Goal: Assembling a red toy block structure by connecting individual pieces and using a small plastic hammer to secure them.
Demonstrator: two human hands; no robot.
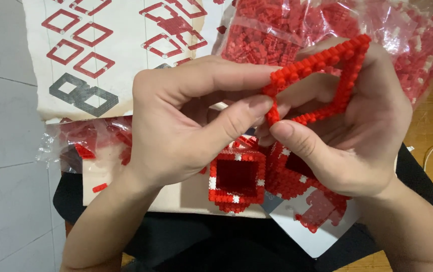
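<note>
Pretty cramped spot here. The white instruction sheet [126,55] with red diamond drawings runs off the far edge, and the big clear bag of red bricks [407,45] spills out of the far right corner, so the only open room is the pale floor tiles [2,151] on the left.

Both hands are held up over the lap, palms turned toward each other. The left hand [176,126] has its grip pinched together — thumb and forefinger clamped on the left corner of the red brick diamond frame [322,80]. The right hand [357,136] cradles the frame from behind, thumb pressed on the same corner, fingers closed around the far side.

Count-wise: one open frame in the hands, two finished red-and-white cubes [236,176] sitting just below on the near side, touching each other, and a smaller bag of red bricks [83,141] near the left — two bags total.
</note>
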